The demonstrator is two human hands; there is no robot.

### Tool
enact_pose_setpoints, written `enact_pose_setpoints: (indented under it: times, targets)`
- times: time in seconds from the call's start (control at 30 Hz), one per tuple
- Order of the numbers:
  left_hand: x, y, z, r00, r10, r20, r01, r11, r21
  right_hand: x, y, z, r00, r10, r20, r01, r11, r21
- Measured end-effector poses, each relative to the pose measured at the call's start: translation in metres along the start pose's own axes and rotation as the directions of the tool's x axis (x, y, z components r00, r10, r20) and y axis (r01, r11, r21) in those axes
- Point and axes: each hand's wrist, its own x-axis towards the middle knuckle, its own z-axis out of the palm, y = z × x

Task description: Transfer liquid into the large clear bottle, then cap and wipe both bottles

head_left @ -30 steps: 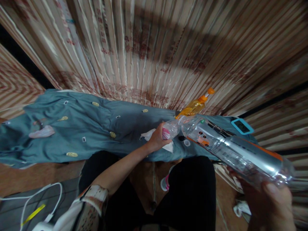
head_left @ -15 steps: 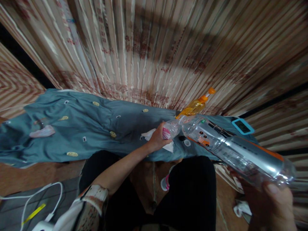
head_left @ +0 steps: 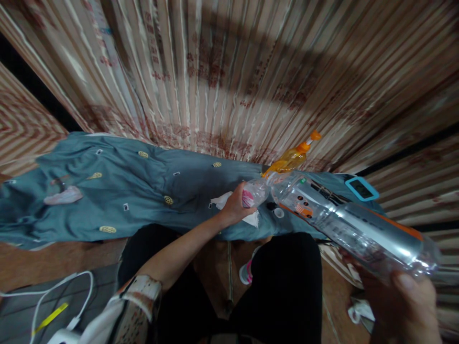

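My left hand (head_left: 235, 206) is wrapped round a small clear plastic bottle (head_left: 257, 192) with a pink patch on it. The fingers of my right hand (head_left: 398, 286) grip the base end of a large clear bottle (head_left: 337, 222) with a silver and orange label. This large bottle is tilted, its neck pointing left and meeting the small bottle's neck; I cannot tell if the rims touch. Behind the necks is an amber pump bottle (head_left: 287, 160) with an orange top. White tissue (head_left: 253, 218) lies under my left hand. A small white cap-like ring (head_left: 278, 212) sits below the large bottle's neck.
A blue-green patterned cloth (head_left: 195, 191) covers the narrow surface before me. On it are a blue-framed device (head_left: 362, 188) at right and a pale pink item (head_left: 63, 196) at left. A pleated curtain (head_left: 215, 71) hangs behind. A white cable (head_left: 45, 292) lies at lower left.
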Motion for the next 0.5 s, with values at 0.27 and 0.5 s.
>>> enact_pose_setpoints:
  times: [0.27,0.5]
  targets:
    - [0.001,0.000,0.001,1.000,0.010,-0.004,-0.010,1.000,0.010,-0.010,-0.008,0.009,0.999,0.039,-0.019,-0.039,0.999,-0.033]
    - [0.002,-0.005,0.002,0.999,0.038,-0.004,-0.038,0.999,-0.023,-0.008,-0.004,0.002,0.998,0.055,-0.022,-0.056,0.998,-0.034]
